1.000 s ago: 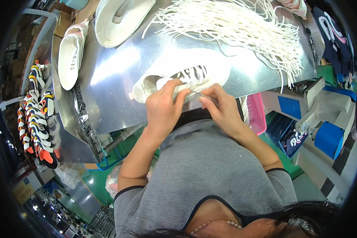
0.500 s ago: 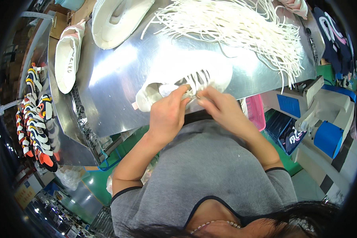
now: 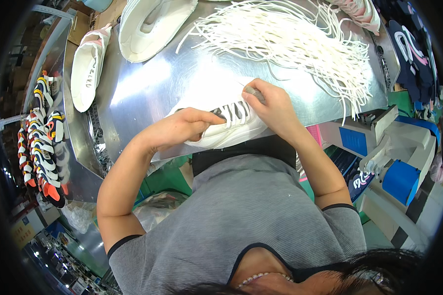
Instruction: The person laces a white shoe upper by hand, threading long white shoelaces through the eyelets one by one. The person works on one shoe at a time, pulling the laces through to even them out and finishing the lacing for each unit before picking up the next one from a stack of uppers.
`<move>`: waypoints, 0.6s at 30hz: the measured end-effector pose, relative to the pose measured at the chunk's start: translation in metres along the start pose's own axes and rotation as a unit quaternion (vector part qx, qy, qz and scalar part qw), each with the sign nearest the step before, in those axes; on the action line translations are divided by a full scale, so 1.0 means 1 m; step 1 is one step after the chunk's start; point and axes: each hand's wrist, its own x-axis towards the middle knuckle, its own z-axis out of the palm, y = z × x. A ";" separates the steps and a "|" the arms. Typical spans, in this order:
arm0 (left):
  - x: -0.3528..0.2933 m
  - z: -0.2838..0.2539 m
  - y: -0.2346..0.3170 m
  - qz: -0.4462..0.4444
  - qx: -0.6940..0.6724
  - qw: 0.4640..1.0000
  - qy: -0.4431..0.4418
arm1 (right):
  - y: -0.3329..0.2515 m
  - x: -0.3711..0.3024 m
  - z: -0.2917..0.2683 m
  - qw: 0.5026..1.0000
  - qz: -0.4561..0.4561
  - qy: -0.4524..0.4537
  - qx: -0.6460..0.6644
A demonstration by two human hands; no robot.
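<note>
A white lace-up shoe (image 3: 238,129) lies on its side at the near edge of the metal table, with white lace crossing its eyelets in several rows. My left hand (image 3: 179,129) is closed over the shoe's opening, its index finger pressed to the lacing and the other fingers bent against the upper. Just above the toe end is my right hand (image 3: 273,105), its thumb and fingers pinched together. A small greyish piece shows between them; glare and the fingers hide what it is.
A large pile of white shoelaces (image 3: 290,44) covers the far right of the metal table (image 3: 133,132). White shoe uppers (image 3: 89,73) stand at the far left. Colourful shoes (image 3: 47,152) are stacked beyond the left edge. A grey-and-blue machine (image 3: 394,157) stands at right.
My hands have moved apart: the left slid left along the shoe, the right rose up and away from the lacing. The shoe has turned and come nearer to me.
</note>
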 end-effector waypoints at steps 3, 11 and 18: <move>0.006 0.010 -0.003 0.027 0.030 0.999 0.017 | 0.001 0.000 0.003 0.999 -0.038 0.005 -0.012; 0.003 0.030 -0.013 0.190 0.496 0.836 0.138 | 0.000 -0.001 0.006 0.995 -0.051 -0.015 -0.086; -0.024 0.051 -0.002 0.166 0.320 0.905 0.223 | 0.005 -0.001 0.008 0.991 -0.075 -0.013 -0.109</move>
